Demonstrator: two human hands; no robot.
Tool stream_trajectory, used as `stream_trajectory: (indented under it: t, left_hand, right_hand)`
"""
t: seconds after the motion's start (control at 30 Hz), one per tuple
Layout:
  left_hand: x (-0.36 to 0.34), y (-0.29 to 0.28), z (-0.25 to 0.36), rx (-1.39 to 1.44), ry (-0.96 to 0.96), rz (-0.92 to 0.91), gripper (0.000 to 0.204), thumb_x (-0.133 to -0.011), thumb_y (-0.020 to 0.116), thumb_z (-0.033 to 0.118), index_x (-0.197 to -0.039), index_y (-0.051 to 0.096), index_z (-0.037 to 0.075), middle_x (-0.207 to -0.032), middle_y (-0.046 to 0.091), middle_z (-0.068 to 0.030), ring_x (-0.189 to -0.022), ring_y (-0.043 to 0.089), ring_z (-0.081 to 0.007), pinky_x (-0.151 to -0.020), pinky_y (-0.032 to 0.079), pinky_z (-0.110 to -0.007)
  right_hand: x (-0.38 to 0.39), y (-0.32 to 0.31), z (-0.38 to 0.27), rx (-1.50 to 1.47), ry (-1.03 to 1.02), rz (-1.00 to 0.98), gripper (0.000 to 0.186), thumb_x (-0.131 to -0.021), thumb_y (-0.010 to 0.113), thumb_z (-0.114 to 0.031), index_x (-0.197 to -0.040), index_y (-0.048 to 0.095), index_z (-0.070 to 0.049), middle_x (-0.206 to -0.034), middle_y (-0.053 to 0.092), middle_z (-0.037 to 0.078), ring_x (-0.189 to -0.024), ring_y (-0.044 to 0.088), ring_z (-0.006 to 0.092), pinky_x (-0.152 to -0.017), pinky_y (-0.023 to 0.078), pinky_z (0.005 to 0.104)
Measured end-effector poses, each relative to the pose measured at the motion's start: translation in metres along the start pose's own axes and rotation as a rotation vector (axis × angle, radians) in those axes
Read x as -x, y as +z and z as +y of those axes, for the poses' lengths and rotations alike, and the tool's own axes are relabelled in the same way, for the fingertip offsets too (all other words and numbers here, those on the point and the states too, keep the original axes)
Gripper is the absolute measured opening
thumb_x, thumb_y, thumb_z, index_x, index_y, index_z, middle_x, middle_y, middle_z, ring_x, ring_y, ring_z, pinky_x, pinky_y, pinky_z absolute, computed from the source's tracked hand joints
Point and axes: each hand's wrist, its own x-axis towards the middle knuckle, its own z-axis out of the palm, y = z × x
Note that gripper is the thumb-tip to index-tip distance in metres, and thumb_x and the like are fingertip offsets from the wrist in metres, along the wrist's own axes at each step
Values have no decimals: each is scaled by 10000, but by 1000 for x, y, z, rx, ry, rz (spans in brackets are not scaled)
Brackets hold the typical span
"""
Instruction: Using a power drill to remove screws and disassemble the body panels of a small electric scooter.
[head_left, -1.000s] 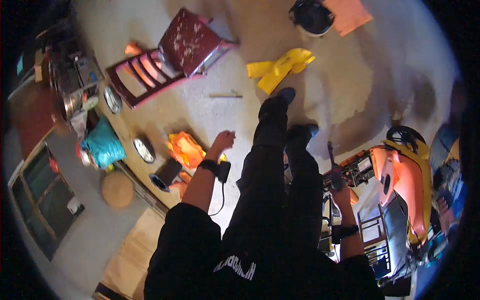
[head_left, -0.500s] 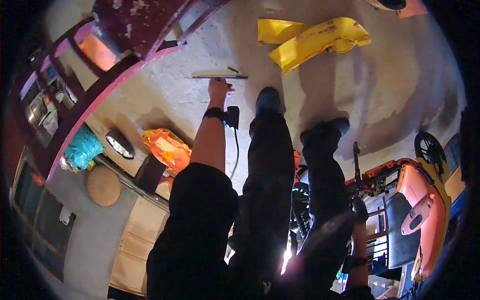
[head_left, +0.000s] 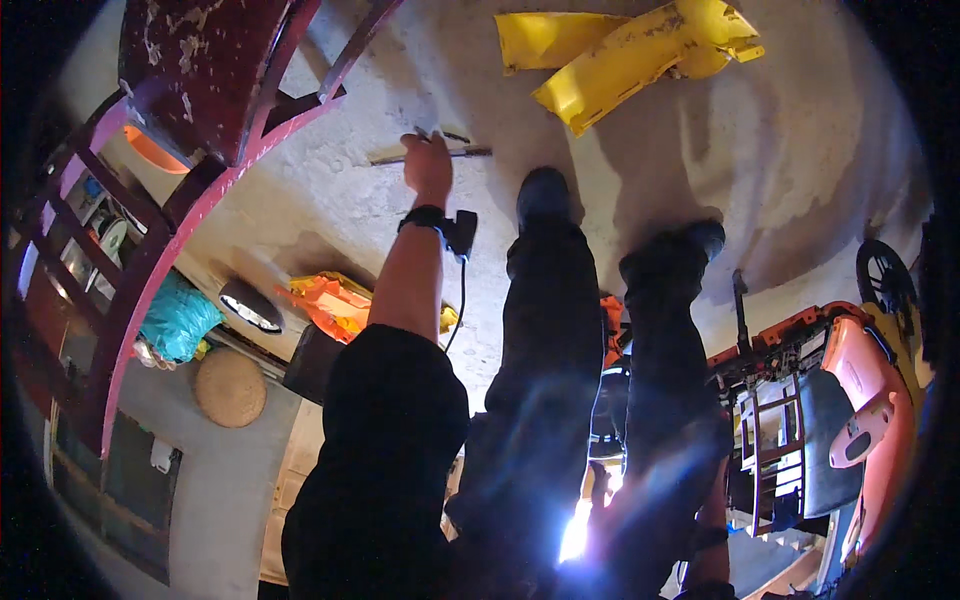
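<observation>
My left hand is reaching down to the concrete floor, wearing a black wrist strap with a small box and cable. Its fingers are curled and bent together, and what they hold, if anything, is too small to make out. A long thin rod lies on the floor beneath this hand. Just beyond the rod, close to the fingertips, is a short dark thin piece. On the lower right, my right forearm runs down beside my right knee. The right hand's fingers are lost in shadow against the dark trouser leg.
Yellow plastic panels lie ahead on the floor. A dark red wooden chair stands at left, near a teal bag and an orange plastic part. At right is a partly stripped orange vehicle. Bright light glares between my legs.
My left hand has moved from the near side of the rod to reach over it, towards the short dark piece. The whole view has shifted slightly.
</observation>
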Motion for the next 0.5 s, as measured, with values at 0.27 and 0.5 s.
stream_trajectory:
  t: [0.27,0.5]
  left_hand:
    - [-12,69,5,45,-206,-118,514,-903,556,434,-935,660,-69,-943,699,-201,-914,668,-369,-784,529,-444]
    - [46,21,21,568,15,-512,347,-935,482,264,-931,597,-64,-811,680,-208,-756,695,-311,-662,550,-410]
  right_hand:
    - [7,18,14,-36,15,-2,542,-741,699,-29,-1260,541,-36,-1019,636,82,-908,612,210,-808,508,332]
    - [-27,32,1,-107,-148,45,553,-746,694,-28,-1276,538,-42,-997,645,90,-887,621,217,-792,518,333]
